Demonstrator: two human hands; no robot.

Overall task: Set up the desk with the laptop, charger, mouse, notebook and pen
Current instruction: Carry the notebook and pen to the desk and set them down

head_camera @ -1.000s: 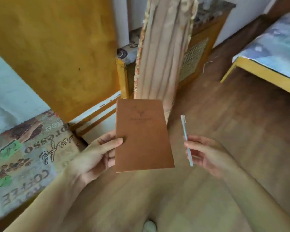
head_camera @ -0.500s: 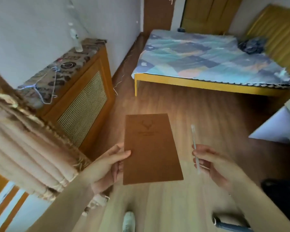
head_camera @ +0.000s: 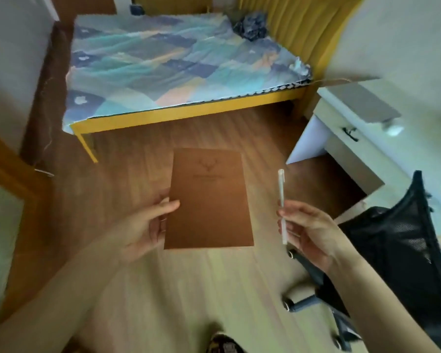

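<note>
Notebook (head_camera: pixel 209 200) is held in L hand (head_camera: pixel 143 225) by its left edge, thumb on cover, fingers curled shut behind; brown cover faces up, long axis pointing away from the person. Pen (head_camera: pixel 282 205) is pinched in R hand (head_camera: pixel 308 230) betw. thumb and fingertips, closed on its lower half, long axis near upright, cap end up. Both items are carried in the air over the wood floor (head_camera: pixel 189 289), not resting on anything. Counter (head_camera: pixel 351 138) lies fwd-right of both hands, well apart from them; R hand w/ pen is the nearer one. A closed grey laptop (head_camera: pixel 362 103) is seen on the counter top near its front edge, w/ a white object, prob. mouse (head_camera: pixel 392 128), just beside it; blurred, charger can't be told. One drawer is seen in the counter front, shut, contents hidden. Black mesh chair (head_camera: pixel 397 250) stands betw. person and counter. Judged: carry step, notebook and pen not yet placed.
</note>
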